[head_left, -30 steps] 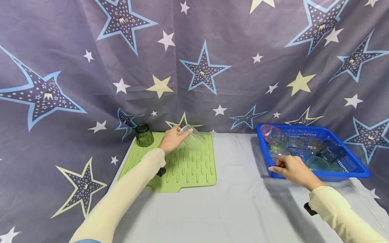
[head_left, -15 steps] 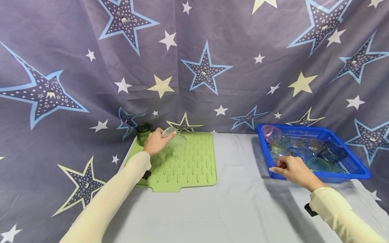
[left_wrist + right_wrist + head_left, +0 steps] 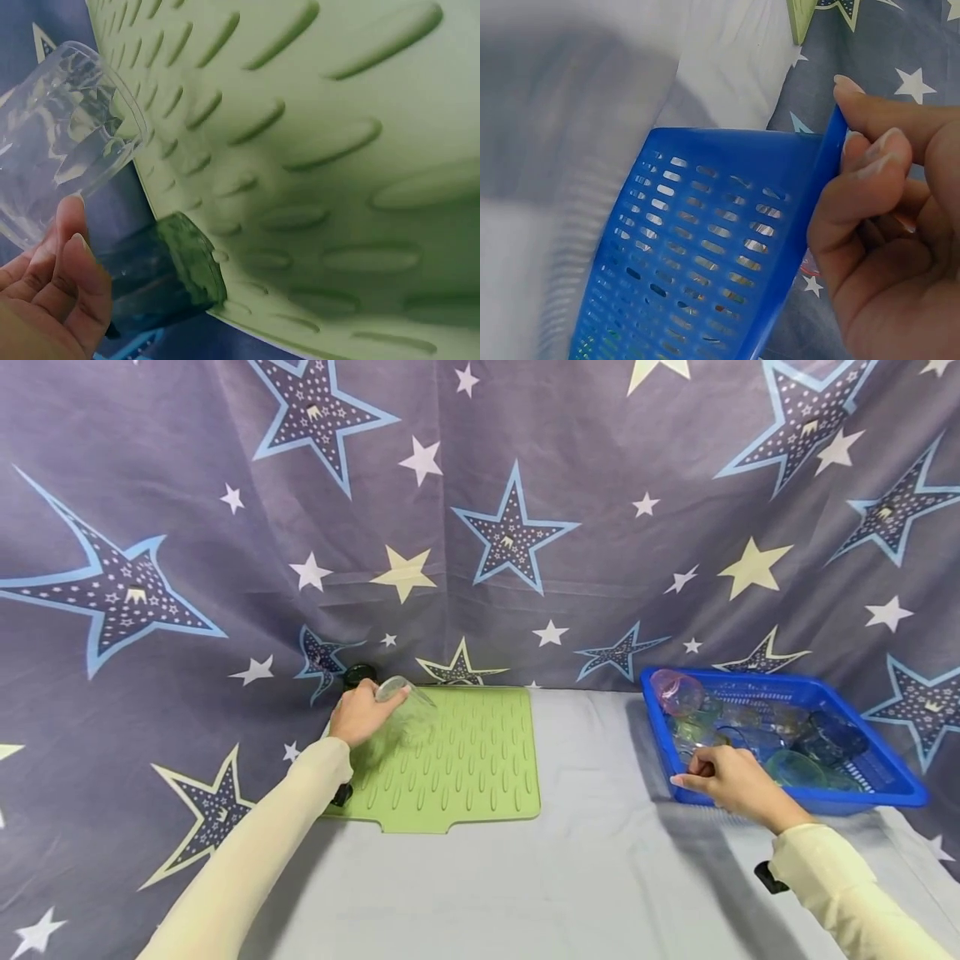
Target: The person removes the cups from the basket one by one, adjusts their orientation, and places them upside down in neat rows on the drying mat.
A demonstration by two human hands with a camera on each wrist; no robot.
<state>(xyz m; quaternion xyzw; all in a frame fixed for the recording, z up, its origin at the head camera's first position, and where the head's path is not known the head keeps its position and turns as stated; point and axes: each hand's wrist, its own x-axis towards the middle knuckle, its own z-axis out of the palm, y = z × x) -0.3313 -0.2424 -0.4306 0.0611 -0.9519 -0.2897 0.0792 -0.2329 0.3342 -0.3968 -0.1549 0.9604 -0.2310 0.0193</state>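
My left hand [image 3: 362, 714] grips a clear glass [image 3: 67, 135] over the left part of the green drying mat [image 3: 465, 768]. The glass is tilted, its open end toward the mat in the left wrist view. Just beside that hand a dark green glass [image 3: 169, 274] stands upside down at the mat's far left corner; in the head view the hand hides most of it. On the right, thumb and fingers of my right hand [image 3: 738, 785] pinch the near left part of the rim of a blue plastic basket [image 3: 727, 202].
Several cups and glasses lie in the basket: a pink cup [image 3: 677, 693] at the back left, a green-tinted one [image 3: 795, 770] in front, a dark one [image 3: 830, 737] at right. White cloth [image 3: 585, 793] separates mat and basket. A starry curtain [image 3: 510, 635] hangs behind.
My left hand has carried the clear glass leftward across the mat, close to the dark green glass. My right hand has stayed at the basket rim.
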